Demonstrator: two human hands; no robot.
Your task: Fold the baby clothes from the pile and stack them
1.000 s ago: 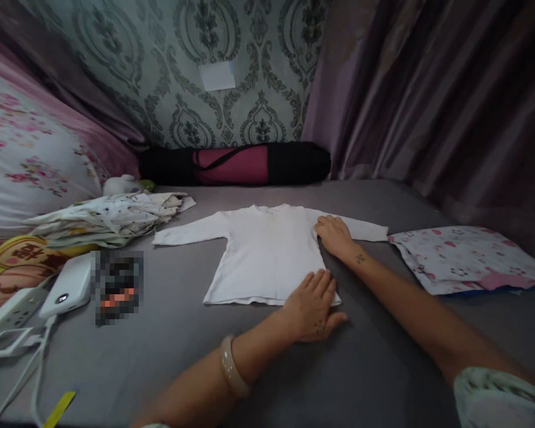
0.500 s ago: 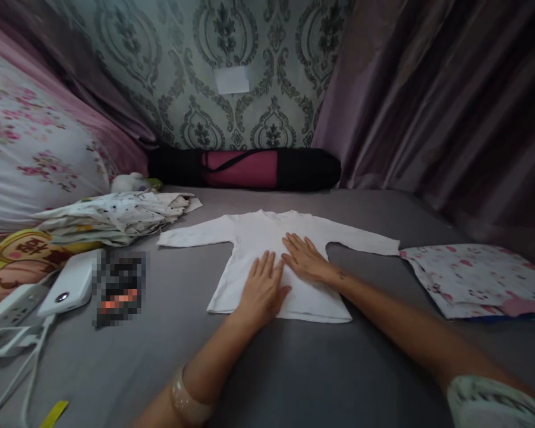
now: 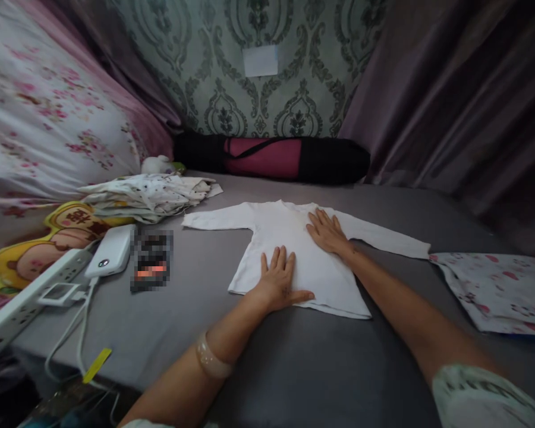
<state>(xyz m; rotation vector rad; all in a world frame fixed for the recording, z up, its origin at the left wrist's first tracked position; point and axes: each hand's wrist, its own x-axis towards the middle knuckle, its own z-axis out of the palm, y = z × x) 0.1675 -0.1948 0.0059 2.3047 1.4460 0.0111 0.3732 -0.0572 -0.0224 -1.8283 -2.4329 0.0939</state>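
Observation:
A white long-sleeved shirt lies spread flat on the grey sheet, its collar toward the wall and both sleeves stretched out sideways. My left hand rests palm down on the lower part of the shirt, fingers apart, with the thumb pointing right near the hem. Higher up, my right hand lies flat near the collar and the right shoulder, its fingers spread. Neither hand grips the fabric. The right sleeve's cuff touches a folded patterned cloth.
A black and dark red long bag lies along the wall. At left are crumpled white cloths, a yellow cartoon cushion, a white power bank, a power strip and cables. A blurred dark item lies beside them.
The view has turned left, so the scene sits further right. My right hand has moved up the shirt toward the collar, away from my left hand, whose thumb is now stretched out more.

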